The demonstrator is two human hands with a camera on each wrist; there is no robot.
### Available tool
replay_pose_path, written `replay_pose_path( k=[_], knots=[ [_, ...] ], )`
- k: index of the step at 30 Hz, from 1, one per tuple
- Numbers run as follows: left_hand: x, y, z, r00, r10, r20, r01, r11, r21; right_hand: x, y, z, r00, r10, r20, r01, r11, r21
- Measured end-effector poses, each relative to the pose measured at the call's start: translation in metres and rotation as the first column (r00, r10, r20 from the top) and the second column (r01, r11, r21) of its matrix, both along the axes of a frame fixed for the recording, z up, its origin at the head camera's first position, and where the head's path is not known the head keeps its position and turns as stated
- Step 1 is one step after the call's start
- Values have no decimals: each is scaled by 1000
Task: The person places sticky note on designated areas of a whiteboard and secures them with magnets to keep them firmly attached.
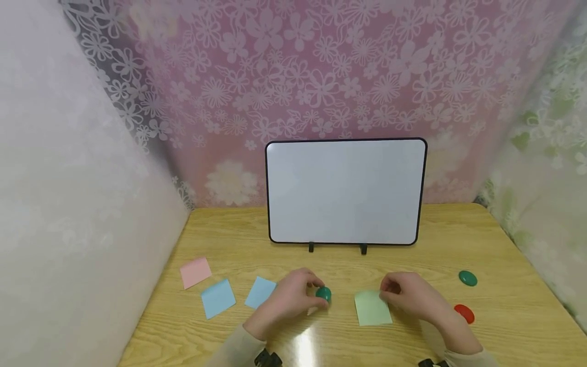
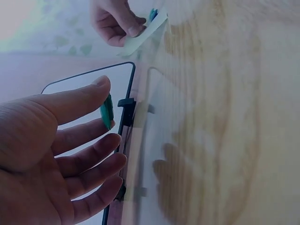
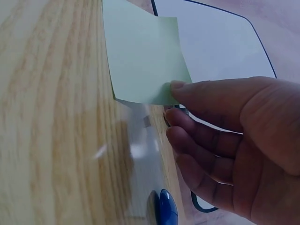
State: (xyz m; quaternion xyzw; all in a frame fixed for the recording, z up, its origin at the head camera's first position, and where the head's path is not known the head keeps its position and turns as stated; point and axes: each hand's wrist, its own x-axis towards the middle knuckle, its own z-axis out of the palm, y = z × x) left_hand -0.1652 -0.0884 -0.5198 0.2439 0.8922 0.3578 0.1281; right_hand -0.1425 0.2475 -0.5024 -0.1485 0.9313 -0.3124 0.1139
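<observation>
My left hand [image 1: 290, 295] pinches a round green magnet [image 1: 323, 294] between thumb and index finger, low over the table. In the left wrist view, the magnet [image 2: 107, 111] stands on edge against the fingertips, and the other fingers spread loosely below. My right hand [image 1: 410, 295] holds a pale green sticky note [image 1: 373, 309] by its far right corner. In the right wrist view, the thumb presses that corner of the note [image 3: 143, 56], whose sheet bends slightly. Behind both hands a blank whiteboard [image 1: 346, 191] with a black frame stands upright on small black feet.
Left of my left hand lie a pink sticky note [image 1: 195, 272] and two blue ones, the nearer blue note [image 1: 260, 292] partly behind the hand. On the right are a green disc [image 1: 468, 278], bluish in the wrist views, and a red disc [image 1: 464, 313] beside my right forearm.
</observation>
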Motion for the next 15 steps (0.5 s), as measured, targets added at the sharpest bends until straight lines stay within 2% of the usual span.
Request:
replay_pose_path(
  k=[8,15],
  knots=[
    [-1,-4,6,999,19,-36,-18,1000,21,-1,2,-2,999,3,35,1,995,-97],
    [-3,-6,15,998,30,-62,-27,999,46,-7,2,-1,1000,4,24,-1,989,-148]
  ],
)
